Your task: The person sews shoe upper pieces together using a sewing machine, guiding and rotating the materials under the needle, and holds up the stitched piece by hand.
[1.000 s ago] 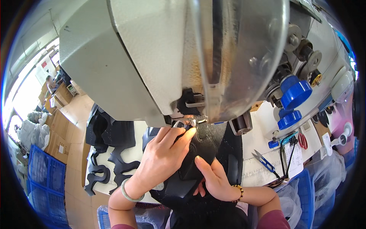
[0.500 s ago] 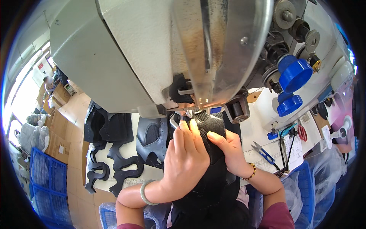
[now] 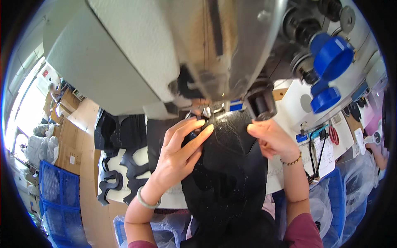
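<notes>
Mostly between the fingers (image 3: 202,138), black piece (image 3: 230,138)

Count of the Things

Near the centre are two hands (image 3: 175,153) (image 3: 276,138). Two bracelets (image 3: 145,203) (image 3: 292,160) are at seven and four o'clock, one sewing machine (image 3: 124,62) at twelve, two blue knobs (image 3: 333,60) (image 3: 325,98) at two, two stacked crates (image 3: 60,184) (image 3: 64,223) at eight.

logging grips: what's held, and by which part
The right hand holds the black fabric by its right edge; the left hand seems to touch it.
</notes>
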A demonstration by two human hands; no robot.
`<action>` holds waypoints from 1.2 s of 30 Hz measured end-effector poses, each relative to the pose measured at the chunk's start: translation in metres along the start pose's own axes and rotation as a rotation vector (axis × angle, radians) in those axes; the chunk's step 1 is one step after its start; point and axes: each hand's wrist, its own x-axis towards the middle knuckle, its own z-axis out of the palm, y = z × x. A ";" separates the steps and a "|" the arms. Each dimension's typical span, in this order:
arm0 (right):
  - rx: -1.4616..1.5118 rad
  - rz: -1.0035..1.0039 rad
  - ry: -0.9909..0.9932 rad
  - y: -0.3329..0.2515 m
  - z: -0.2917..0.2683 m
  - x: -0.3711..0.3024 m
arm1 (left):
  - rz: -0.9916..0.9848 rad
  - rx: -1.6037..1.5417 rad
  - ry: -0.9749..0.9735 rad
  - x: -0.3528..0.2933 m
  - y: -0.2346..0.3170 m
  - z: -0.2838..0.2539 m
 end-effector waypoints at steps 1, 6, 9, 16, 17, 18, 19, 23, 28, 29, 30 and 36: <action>0.016 0.007 -0.081 0.001 -0.010 -0.004 | -0.012 -0.004 -0.011 -0.001 -0.005 0.004; 0.065 0.034 -0.115 0.005 -0.013 -0.005 | 0.517 0.092 0.166 -0.012 -0.020 0.019; 0.070 0.048 -0.121 0.007 -0.015 -0.005 | 0.548 0.084 0.211 -0.016 -0.015 0.021; 0.059 0.071 -0.097 -0.005 -0.008 -0.011 | 0.528 0.121 0.189 -0.013 -0.004 0.010; 0.030 0.072 -0.100 -0.004 -0.008 -0.012 | 0.530 0.111 0.171 -0.012 -0.003 0.007; -0.001 0.065 -0.082 -0.006 -0.006 -0.013 | 0.542 0.117 0.185 -0.011 -0.001 0.003; -0.015 0.046 -0.079 -0.006 -0.006 -0.015 | 0.539 0.112 0.151 -0.010 0.000 0.001; -0.046 0.002 -0.064 -0.001 -0.005 -0.017 | 0.545 0.116 0.128 -0.011 -0.002 -0.001; -0.028 -0.037 -0.040 -0.003 -0.007 -0.011 | 0.529 0.100 0.157 -0.011 -0.004 0.007; -0.039 -0.048 -0.020 -0.004 -0.009 -0.008 | 0.528 0.103 0.159 -0.010 -0.004 0.008; -0.047 -0.058 0.005 -0.005 -0.010 -0.006 | 0.520 0.121 0.151 -0.009 -0.003 0.008; 0.013 -0.095 0.064 -0.009 -0.010 0.003 | 0.519 0.146 0.182 -0.006 -0.008 0.013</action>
